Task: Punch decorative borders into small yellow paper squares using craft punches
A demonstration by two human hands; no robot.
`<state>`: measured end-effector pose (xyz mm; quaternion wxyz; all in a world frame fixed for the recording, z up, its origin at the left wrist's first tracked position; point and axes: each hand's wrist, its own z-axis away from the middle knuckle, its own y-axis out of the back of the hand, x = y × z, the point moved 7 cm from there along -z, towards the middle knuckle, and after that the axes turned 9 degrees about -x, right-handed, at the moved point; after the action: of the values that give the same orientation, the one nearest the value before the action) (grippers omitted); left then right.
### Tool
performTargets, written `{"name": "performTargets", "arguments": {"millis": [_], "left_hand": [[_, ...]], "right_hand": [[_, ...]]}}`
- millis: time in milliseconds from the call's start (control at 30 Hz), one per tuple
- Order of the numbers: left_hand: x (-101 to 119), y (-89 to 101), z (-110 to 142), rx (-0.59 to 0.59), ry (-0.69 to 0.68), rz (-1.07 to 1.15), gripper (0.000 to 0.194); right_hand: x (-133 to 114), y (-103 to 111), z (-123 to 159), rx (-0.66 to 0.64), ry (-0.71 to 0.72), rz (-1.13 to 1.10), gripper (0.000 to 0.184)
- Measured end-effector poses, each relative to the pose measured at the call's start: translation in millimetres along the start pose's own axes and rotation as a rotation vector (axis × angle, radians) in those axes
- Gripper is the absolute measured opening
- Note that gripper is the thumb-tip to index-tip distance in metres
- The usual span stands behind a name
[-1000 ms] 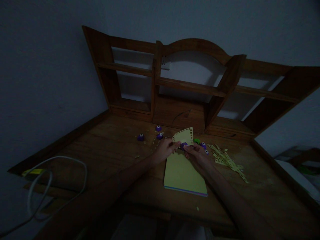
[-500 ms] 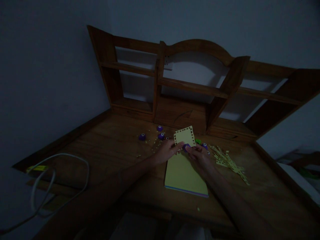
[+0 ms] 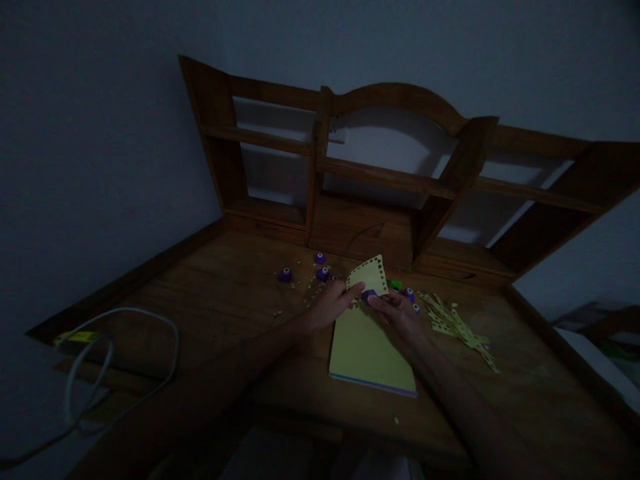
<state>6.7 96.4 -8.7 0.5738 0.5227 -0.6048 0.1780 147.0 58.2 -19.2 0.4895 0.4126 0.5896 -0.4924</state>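
Observation:
My left hand pinches the left side of a small yellow paper card with shapes punched along its edges. In my right hand is a purple craft punch, set at the card's near edge with the thumb on top of it. Both hands are closed. Beneath them lies a stack of coloured paper, yellow sheet uppermost. More purple punches stand behind and to the left, and another purple punch sits just beyond my right hand, by a bright green object.
Punched yellow paper strips lie in a heap on the right of the wooden desk. Tiny paper bits are scattered at the left. A wooden shelf unit stands along the back; a white cable loops at the left edge.
The card has tilted a little between my hands, its top edge dipping slightly. Both hands keep their hold on card and punch. The view has shifted slightly.

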Motion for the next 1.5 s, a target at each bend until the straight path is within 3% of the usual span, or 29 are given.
{"name": "performTargets", "arguments": {"millis": [100,300,633,867,1033,1267,1500], "left_hand": [[-2,7.0,0,0.074,0.029,0.035,0.051],[-7,21.0,0,0.223,0.050,0.151,0.049],[2,26.2,1,0.249,0.038,0.264,0.047],[-7,41.1,1,0.386,0.093,0.420,0.046],[-13,45.4,0,0.434,0.121,0.495,0.046],[-13,43.4,0,0.438,0.144,0.541,0.044],[-19,50.5,1,0.499,0.130,0.509,0.044]], "right_hand": [[0,-1,-2,-0.015,0.022,0.047,0.021],[9,-10,-3,-0.095,-0.018,0.044,0.037],[9,-13,-3,-0.164,0.009,0.064,0.033],[7,-16,-2,-0.157,0.029,0.147,0.037],[9,-16,-2,-0.129,0.038,0.444,0.044],[-10,-12,4,0.002,0.255,0.904,0.037],[-24,4,6,0.145,0.336,1.115,0.030]]}}
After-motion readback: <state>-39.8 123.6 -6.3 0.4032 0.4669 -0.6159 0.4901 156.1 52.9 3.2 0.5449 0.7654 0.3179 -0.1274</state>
